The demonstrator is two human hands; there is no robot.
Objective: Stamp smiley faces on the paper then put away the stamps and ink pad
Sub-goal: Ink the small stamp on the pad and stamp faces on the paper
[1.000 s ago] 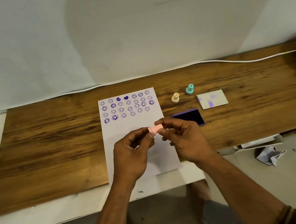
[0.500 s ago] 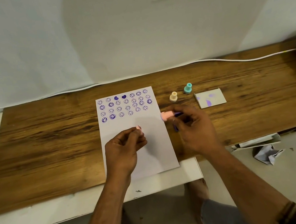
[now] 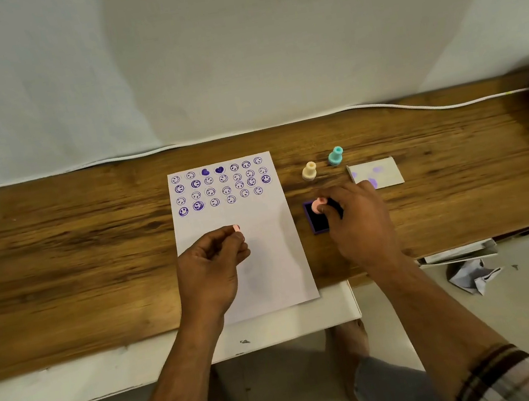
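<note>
Head cam's all I've got, looking down at the wooden desk. Right hand is pinching a pink stamp and has it down over the purple ink pad, which sits just right of the paper. Left hand hovers over the blank lower half of the sheet, fingers closed on a tiny pink cap. Top of the paper has four rows of purple smileys plus two hearts. Yellow stamp and teal stamp stand upright behind the pad, and the pad's ink-smudged lid lies to their right.
</note>
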